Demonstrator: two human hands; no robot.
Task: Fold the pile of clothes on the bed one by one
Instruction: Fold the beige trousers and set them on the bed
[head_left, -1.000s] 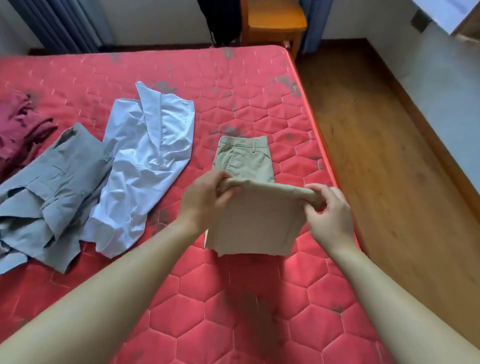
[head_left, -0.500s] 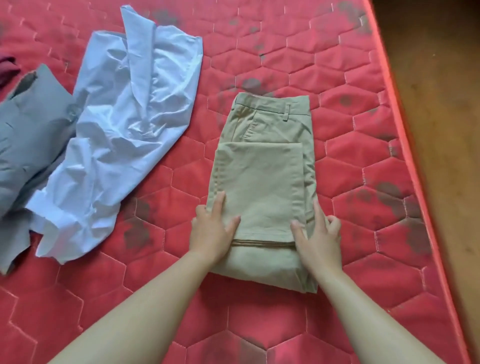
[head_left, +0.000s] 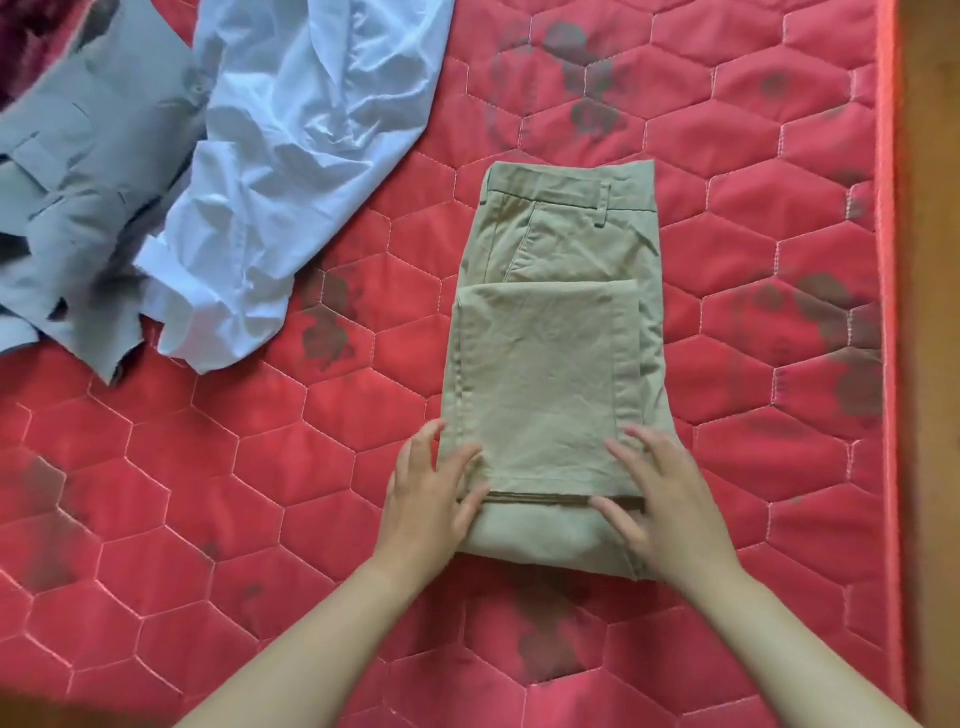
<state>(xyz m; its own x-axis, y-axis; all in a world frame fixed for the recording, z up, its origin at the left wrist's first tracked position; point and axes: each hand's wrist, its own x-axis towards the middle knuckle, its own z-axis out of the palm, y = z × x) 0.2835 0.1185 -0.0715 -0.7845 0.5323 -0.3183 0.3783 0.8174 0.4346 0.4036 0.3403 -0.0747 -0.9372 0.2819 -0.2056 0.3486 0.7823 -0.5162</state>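
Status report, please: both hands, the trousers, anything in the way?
Left hand and right hand press flat on khaki trousers, near end. Trousers folded, flat on mattress. Pale shirt lies apart, left.

No legible text or labels anywhere.

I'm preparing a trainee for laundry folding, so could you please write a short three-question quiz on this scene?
1. True or false: the left hand and the right hand both rest open on the khaki trousers.
2. Which unfolded garment lies nearest the trousers? A) towel B) light blue shirt C) sock
3. Fill in: the waistband lies at the end ___ from the person.
Key: 1 true; 2 B; 3 farthest.
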